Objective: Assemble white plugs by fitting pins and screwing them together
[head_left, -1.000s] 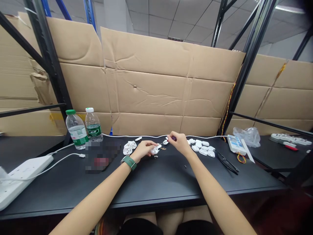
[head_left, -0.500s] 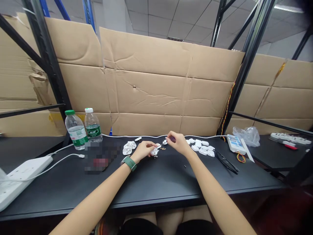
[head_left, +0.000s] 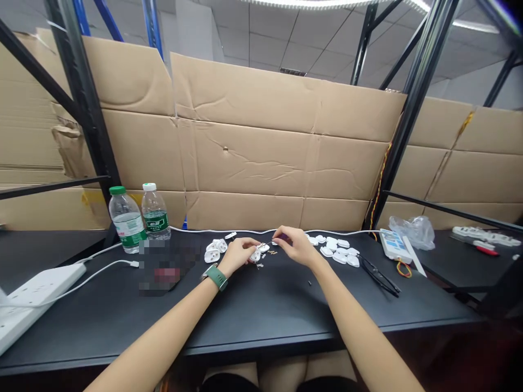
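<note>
My left hand (head_left: 239, 253), with a green-banded watch on its wrist, pinches a small white plug housing (head_left: 255, 256) against the black tabletop. Close on its right, my right hand (head_left: 293, 246) is closed round a thin screwdriver (head_left: 267, 243), whose metal shaft points left to the housing. Most of the handle is hidden by the fingers, and the tip is too small to make out. Small brass-coloured pins (head_left: 272, 252) and tiny white bits (head_left: 260, 265) lie beside the housing. More white plug housings (head_left: 212, 255) sit left of my left hand.
Several white covers (head_left: 340, 257) spread right of my right hand, near black-framed glasses (head_left: 379, 276). A white meter-like box (head_left: 395, 246) and a plastic bag (head_left: 413, 231) lie farther right. Two water bottles (head_left: 127, 220) and a power strip (head_left: 38, 299) stand left. Cardboard (head_left: 265, 158) walls the back.
My right hand has shifted slightly left and down, bringing the screwdriver closer to the housing. My left hand stays nearly in place. The camera view has tilted up a little.
</note>
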{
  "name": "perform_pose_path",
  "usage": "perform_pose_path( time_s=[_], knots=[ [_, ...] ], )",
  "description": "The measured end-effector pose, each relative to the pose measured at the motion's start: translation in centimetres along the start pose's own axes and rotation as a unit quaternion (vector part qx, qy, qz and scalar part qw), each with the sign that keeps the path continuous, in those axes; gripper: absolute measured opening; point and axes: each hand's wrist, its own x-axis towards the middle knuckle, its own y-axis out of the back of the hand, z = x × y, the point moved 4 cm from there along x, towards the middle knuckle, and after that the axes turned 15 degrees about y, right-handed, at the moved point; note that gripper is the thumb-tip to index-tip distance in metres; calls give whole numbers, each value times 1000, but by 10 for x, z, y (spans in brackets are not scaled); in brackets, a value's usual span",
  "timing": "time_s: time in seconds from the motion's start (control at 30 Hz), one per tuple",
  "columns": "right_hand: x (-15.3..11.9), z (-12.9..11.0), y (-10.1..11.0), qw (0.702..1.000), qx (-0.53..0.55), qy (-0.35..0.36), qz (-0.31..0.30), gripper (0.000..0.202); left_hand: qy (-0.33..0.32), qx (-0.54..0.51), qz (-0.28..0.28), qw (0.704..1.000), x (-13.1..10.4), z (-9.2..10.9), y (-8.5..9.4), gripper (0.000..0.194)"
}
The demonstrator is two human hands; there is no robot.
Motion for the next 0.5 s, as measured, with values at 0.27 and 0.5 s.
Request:
perform_pose_path(
  time_s=[0.27,0.5],
  knots=[
    [2,1,1,994,-102,-39,7,38,-16,-4,17,1000,-2,-2,-3,33],
    [8,-18,3,997,-72,-14,11,24,-3,-20,12,1000,-5,0,-5,38]
  ],
)
